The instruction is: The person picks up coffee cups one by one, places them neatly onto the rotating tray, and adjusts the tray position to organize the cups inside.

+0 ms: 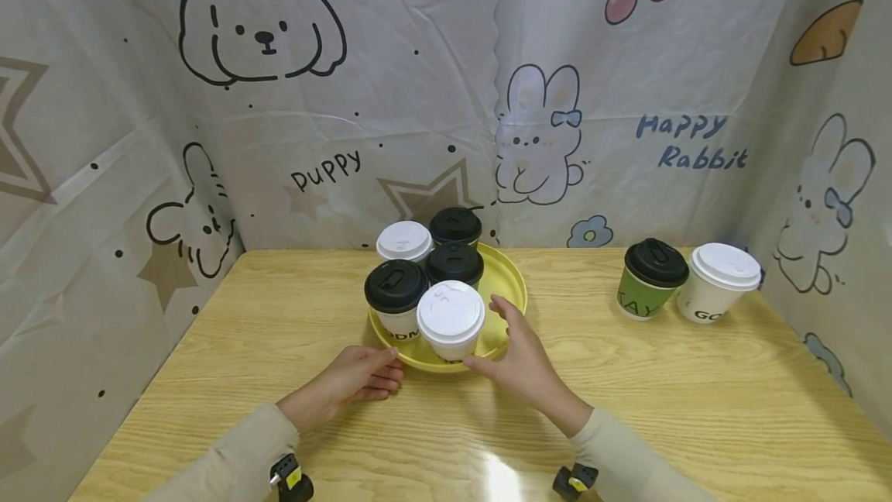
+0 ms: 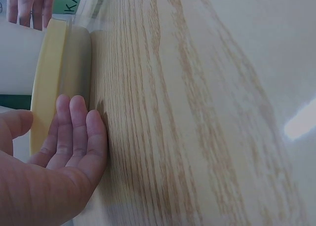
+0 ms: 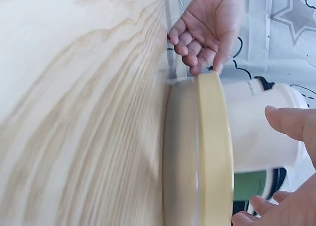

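Observation:
A round yellow tray [image 1: 514, 277] holds several lidded paper cups. My left hand [image 1: 351, 379] pinches the tray's near left rim, thumb on top and fingers beneath, as the left wrist view shows. Nearest me on the tray stands a white paper cup [image 1: 451, 320] with a white lid. Beside it, my right hand [image 1: 526, 362] is spread, its thumb low near the cup's base and its forefinger raised to the right of the lid. In the right wrist view the thumb [image 3: 286, 121] overlaps the white cup [image 3: 261, 132], with the other fingers past the tray rim [image 3: 215, 152].
Behind the front cup are black-lidded cups [image 1: 396, 289] and another white-lidded cup [image 1: 404, 240]. Off the tray, at the right, a green cup [image 1: 644, 293] with a black lid stands next to a white cup [image 1: 718, 285]. A printed curtain [image 1: 432, 99] borders the wooden table [image 1: 279, 316].

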Motion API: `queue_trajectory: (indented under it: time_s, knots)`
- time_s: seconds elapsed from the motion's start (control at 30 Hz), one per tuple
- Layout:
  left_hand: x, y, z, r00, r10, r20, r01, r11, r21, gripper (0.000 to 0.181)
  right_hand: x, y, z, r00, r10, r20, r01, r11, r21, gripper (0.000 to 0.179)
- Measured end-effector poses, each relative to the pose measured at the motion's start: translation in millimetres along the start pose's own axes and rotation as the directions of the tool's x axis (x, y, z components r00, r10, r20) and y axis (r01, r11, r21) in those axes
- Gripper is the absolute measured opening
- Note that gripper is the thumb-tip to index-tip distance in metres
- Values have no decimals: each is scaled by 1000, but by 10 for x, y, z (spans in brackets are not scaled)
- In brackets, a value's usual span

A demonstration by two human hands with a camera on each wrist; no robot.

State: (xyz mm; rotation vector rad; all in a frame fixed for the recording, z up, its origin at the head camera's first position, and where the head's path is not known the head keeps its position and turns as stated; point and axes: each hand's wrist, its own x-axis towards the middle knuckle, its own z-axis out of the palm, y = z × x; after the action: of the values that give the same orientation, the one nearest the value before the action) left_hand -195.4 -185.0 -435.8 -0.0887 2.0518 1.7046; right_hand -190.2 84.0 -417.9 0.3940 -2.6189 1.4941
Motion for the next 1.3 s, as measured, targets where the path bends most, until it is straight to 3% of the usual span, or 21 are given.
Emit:
queue_trajectory:
  time_s: [0.4,0.77,0.97,1.13,1.3]
  knots:
    - [11,12,-28,993,-15,-121,18,1000,22,38,-171,65,-366,996,86,31,-86,996,-20,92]
    - [106,25,-148,979,-14,-202,19,1000,22,36,-215,143,-464,999,33,-7,-34,999,-43,88]
    - [146,56,-188,971,-38,-236,52,997,51,37,-225,156,-486,998,54,11,-54,998,-39,88]
    - [122,68,-144,969,-43,-243,50,998,23,36,-236,163,-501,998,63,17,-62,998,-30,87]
    - [37,48,25,973,-83,-215,84,996,-6,39,-248,173,-519,997,68,24,-67,997,-38,85]
